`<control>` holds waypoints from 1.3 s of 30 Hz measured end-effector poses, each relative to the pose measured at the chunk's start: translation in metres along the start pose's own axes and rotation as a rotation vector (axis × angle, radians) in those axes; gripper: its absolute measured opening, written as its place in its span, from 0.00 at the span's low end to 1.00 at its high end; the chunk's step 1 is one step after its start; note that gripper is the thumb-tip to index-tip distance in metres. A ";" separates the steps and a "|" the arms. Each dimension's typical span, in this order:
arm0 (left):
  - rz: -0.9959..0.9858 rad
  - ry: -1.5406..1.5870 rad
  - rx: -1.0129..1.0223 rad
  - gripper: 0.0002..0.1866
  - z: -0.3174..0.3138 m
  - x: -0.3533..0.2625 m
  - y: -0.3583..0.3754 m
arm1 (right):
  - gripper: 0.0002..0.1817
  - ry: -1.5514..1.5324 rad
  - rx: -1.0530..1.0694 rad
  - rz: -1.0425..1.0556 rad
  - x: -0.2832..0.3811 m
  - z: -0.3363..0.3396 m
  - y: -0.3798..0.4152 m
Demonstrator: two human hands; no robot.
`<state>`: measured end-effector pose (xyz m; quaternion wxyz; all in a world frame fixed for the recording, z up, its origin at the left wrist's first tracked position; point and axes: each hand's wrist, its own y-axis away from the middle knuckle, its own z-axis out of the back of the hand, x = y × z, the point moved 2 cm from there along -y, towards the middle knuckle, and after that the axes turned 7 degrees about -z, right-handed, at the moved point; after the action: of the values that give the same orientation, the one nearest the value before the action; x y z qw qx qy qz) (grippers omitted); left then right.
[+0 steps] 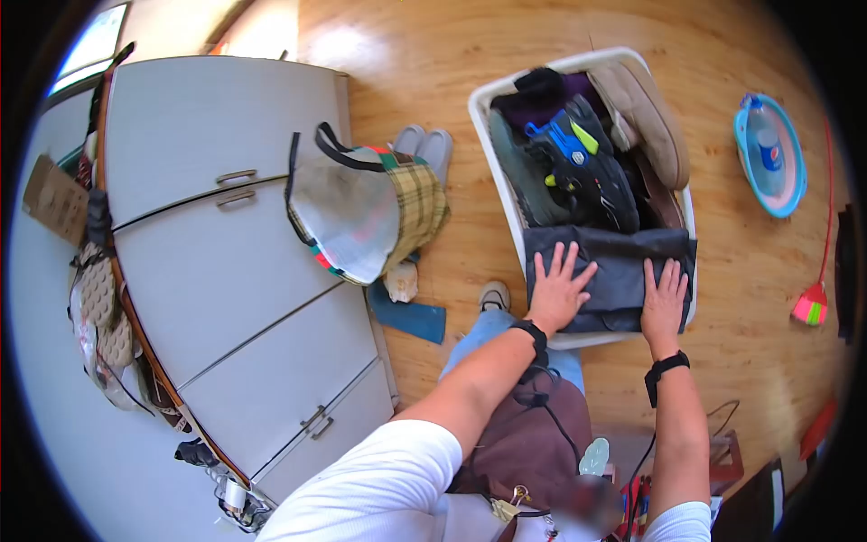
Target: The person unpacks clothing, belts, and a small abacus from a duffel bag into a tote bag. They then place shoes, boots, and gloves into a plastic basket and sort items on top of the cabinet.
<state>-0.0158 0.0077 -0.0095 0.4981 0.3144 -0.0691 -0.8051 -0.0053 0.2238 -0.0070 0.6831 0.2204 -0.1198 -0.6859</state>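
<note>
A white plastic bin [495,191] stands on the floor in front of me, full of shoes. Across its near end lies a folded black bag or sheet [610,275]. My left hand [558,287] rests on its left part with fingers spread. On its right part lies my right hand [665,298], fingers stretched out flat. Just beyond the black piece are dark sneakers [591,176] with blue and lime patches. A beige boot [652,131] leans along the bin's far right side, and a dark purple item [542,98] sits in the far left corner.
Left of the bin stands an open plaid bag [420,212], with grey slippers [437,149] behind it. White cabinets [244,262] fill the left. On the right are a blue basin [798,185] holding a plastic bottle [768,149], and a red broom [811,303].
</note>
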 end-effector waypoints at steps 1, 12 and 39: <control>0.005 0.008 0.007 0.32 -0.005 -0.003 -0.004 | 0.36 -0.011 0.025 0.006 -0.003 0.003 -0.002; 0.085 0.258 0.032 0.33 0.112 0.013 0.074 | 0.41 -0.083 0.426 -0.007 0.013 0.139 0.038; 0.764 0.698 -0.677 0.22 0.205 0.183 0.591 | 0.25 -0.407 0.333 0.540 0.325 0.267 0.114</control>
<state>0.2586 -0.4806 0.3233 0.8165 0.3369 0.2494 -0.3969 -0.0186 -0.1384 0.2344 0.7564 0.1482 -0.4166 -0.4820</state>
